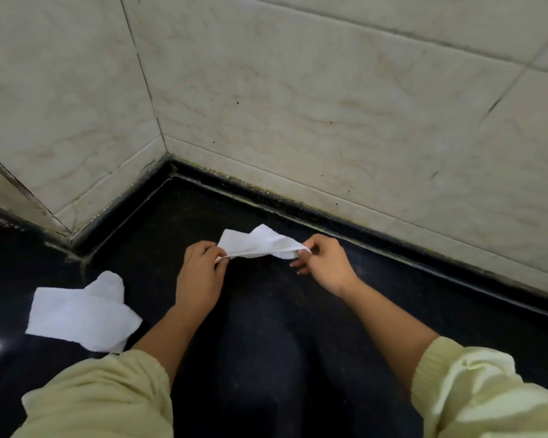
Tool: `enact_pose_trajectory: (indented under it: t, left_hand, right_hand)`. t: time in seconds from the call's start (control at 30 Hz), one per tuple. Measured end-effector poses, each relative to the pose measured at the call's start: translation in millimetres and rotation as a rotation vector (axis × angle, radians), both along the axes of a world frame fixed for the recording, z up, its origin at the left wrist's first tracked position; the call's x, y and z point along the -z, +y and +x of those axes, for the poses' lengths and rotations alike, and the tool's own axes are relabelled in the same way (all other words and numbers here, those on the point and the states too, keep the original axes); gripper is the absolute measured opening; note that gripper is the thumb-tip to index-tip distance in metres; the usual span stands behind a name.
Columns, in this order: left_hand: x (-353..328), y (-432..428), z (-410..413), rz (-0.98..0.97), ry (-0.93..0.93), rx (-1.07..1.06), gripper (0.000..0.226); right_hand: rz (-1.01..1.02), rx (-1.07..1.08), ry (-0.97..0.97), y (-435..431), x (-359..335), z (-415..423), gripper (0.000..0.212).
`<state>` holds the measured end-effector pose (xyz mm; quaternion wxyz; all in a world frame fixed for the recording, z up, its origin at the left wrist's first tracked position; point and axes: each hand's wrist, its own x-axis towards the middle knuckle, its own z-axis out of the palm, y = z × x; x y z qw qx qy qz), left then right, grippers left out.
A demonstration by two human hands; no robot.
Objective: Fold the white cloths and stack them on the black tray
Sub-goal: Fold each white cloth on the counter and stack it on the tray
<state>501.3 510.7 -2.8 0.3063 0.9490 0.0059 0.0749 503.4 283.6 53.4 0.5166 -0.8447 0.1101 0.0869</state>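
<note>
A small crumpled white cloth hangs stretched between my two hands above the black surface. My left hand pinches its left end between thumb and fingers. My right hand pinches its right corner, the other fingers curled loosely below. A second white cloth lies loosely spread and rumpled on the black surface to the left, apart from both hands. No tray with a distinct rim shows in this view.
Pale marble-patterned wall tiles rise behind and to the left and meet in a corner. A dark raised edge strip runs along the foot of the wall. Pale yellow sleeves fill the bottom corners.
</note>
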Motion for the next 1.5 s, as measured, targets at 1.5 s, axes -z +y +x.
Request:
enact_pose_trajectory:
  t: [1.5]
  left_hand:
    - [-50.9,-187.0,-303.5,-0.130,0.414,0.510,0.009]
  right_hand:
    - [0.283,-0.028,0.485,-312.6,-12.9,-353.2,0.020]
